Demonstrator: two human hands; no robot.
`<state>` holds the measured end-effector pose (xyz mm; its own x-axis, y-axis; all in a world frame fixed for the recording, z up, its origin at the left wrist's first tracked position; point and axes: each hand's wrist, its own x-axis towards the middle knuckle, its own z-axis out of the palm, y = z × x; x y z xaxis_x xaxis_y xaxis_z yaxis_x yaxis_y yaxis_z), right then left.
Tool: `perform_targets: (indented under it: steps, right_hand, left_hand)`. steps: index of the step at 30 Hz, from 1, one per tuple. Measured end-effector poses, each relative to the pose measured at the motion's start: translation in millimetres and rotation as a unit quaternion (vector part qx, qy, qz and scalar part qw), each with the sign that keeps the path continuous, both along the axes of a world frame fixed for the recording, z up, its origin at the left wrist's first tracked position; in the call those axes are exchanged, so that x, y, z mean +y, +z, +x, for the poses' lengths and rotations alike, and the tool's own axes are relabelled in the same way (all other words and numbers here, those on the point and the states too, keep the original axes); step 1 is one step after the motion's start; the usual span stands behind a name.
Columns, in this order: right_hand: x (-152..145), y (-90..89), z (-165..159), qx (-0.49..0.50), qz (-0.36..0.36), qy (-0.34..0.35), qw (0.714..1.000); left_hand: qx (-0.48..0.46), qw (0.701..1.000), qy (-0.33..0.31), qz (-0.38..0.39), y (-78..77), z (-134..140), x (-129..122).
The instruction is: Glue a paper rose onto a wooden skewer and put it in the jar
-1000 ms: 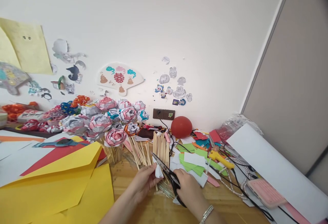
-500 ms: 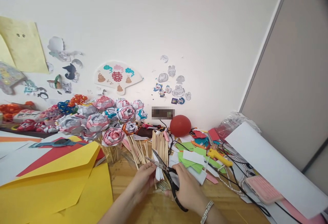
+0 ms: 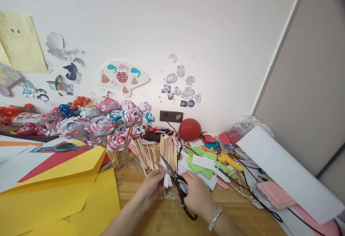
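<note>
My right hand (image 3: 196, 192) grips a pair of black-handled scissors (image 3: 180, 190), its fingers at the handles. The blades are apart and point up and left, across a small piece of folded white paper (image 3: 168, 180). Pinched in my left hand (image 3: 154, 185) is that white paper, just left of the blades; part of it is hidden behind the scissors. Just beyond both hands stands a bundle of wooden sticks (image 3: 168, 148), with looser sticks (image 3: 142, 156) leaning to its left.
Paper flowers (image 3: 118, 140) stand at left behind yellow paper sheets (image 3: 54, 200). Green paper pieces (image 3: 201, 167), a yellow glue gun (image 3: 230, 162), cables and a pink phone-like case (image 3: 276, 194) lie right. A red balloon (image 3: 189, 129) rests by the wall.
The view has shifted slightly. Both hands keep nearly the same place, with the scissors still apart at the white paper.
</note>
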<state>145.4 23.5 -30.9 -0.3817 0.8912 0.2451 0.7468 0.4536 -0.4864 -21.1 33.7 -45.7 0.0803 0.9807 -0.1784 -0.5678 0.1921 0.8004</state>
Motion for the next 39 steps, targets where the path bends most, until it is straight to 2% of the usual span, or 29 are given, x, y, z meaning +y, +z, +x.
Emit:
perform_targets:
  steps: [5, 10, 19, 26, 30, 36, 39]
  right_hand:
    - [0, -0.8, 1, -0.009, 0.012, -0.002, 1.000]
    - [-1, 1.7, 5, 0.020, 0.008, 0.027, 0.999]
    - [-1, 0.7, 4, 0.042, 0.035, 0.027, 0.998]
    - [-1, 5.7, 2, 0.001, 0.032, 0.028, 0.999]
    - [0, 2.5, 3, -0.020, 0.050, 0.031, 0.998]
    - [5, 0.6, 4, -0.022, 0.087, -0.023, 0.996]
    - [11, -0.4, 6, -0.014, 0.059, -0.043, 0.997]
  left_hand:
    - [0.010, 1.000, -0.006, 0.007, 3.6, 2, -2]
    - [0.016, 1.000, -0.013, 0.024, 9.4, 8, -9]
    - [0.032, 0.999, -0.014, 0.026, 8.5, 10, -10]
    - [0.041, 0.999, -0.017, 0.019, 10.0, 9, -10]
    - [0.043, 0.999, -0.017, 0.022, 12.4, 10, -12]
    - [0.051, 0.998, -0.018, 0.027, 16.8, 7, -11]
    - [0.052, 0.998, -0.006, 0.030, 17.5, 3, -9]
